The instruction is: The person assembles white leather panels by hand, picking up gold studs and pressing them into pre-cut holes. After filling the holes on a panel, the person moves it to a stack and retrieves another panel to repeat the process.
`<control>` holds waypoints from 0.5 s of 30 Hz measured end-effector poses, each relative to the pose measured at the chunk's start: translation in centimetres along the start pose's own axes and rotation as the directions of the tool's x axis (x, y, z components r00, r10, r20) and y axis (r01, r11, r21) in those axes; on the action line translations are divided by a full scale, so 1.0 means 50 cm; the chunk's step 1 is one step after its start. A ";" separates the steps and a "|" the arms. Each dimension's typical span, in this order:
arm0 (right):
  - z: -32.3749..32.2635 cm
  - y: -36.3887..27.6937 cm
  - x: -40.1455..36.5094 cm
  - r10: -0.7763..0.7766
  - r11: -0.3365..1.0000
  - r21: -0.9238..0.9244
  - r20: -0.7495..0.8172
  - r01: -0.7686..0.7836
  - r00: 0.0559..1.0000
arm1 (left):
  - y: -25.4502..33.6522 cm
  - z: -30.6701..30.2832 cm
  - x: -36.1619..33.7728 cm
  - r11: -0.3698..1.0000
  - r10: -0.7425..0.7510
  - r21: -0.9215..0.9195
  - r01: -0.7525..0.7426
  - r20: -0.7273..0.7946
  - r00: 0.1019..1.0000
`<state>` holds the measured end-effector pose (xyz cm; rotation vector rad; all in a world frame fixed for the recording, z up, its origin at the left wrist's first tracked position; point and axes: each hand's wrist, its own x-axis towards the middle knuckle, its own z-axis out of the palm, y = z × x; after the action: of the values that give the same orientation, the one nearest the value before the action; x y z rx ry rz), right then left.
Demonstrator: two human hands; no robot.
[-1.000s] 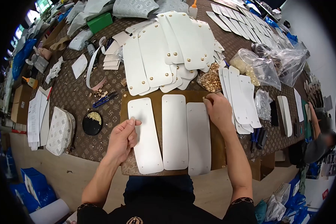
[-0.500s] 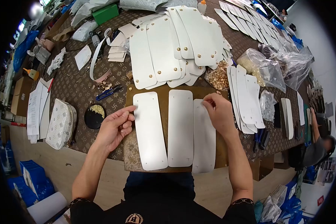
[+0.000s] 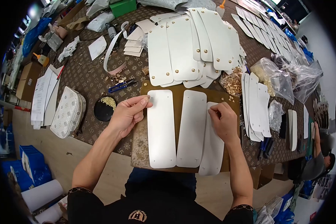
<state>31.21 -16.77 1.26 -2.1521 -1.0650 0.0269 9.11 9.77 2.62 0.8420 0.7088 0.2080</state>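
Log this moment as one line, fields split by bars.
left hand: at left panel's top corner | right hand: at right panel's upper end | middle panel: between them | board: beneath all three

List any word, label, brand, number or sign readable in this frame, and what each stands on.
No text reads for certain.
Black shirt: gold chest emblem, its centre perhaps a letter "H" or a building; I cannot tell which.
Printed sheets at the left: lines too small to read.
Cardboard box at the left: small dark mark, unreadable.
Patterned pouch and brown table covering: repeated motifs, no words made out.
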 end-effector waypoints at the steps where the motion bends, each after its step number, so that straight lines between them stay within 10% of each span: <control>1: -0.002 -0.003 0.001 -0.008 1.000 0.011 0.005 0.008 1.000 | 0.004 0.001 0.002 1.000 0.006 0.021 -0.006 -0.017 1.000; 9: -0.005 -0.003 0.002 0.018 1.000 0.019 0.020 -0.019 1.000 | 0.025 -0.006 0.023 0.996 -0.024 0.079 0.027 -0.044 0.999; 15: 0.002 0.006 0.009 0.043 0.997 0.068 0.049 -0.047 0.998 | 0.039 -0.012 0.058 0.883 0.024 0.466 0.045 -0.140 0.990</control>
<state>31.66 -16.51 1.13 -2.1226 -1.0273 0.1341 11.11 12.72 2.36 1.2966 0.9168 0.0848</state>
